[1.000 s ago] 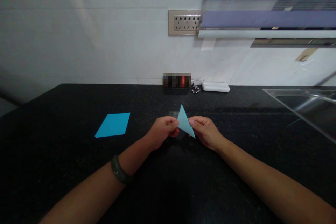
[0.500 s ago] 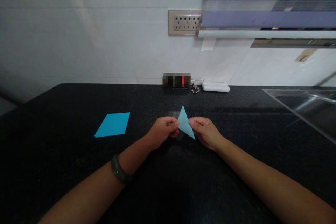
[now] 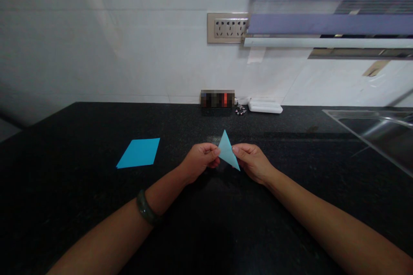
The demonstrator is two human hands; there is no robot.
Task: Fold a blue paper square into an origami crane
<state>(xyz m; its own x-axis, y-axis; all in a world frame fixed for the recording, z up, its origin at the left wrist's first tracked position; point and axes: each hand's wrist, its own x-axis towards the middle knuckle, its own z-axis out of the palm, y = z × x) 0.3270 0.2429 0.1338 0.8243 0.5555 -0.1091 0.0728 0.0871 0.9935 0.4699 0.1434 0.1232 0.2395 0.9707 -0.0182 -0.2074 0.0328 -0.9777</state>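
A pale, glossy tiled wall (image 3: 129, 60) is met by a speckled black stone countertop (image 3: 80, 129), into which a stainless-steel sink (image 3: 335, 114) is set at far right. A small pale-blue paper triangle (image 3: 227, 152) is held between both hands, tip pointing away; whether the countertop is touched by it cannot be told. Its left corner is pinched under the thumb of the left hand (image 3: 201, 161), its long right edge by the right hand (image 3: 253, 161). The edges are probably gripped so that the paper is steadied and its face left uncovered. Bright-blue square paper sheets (image 3: 138, 153) are laid flat left of the left hand, apparently within easy reach.
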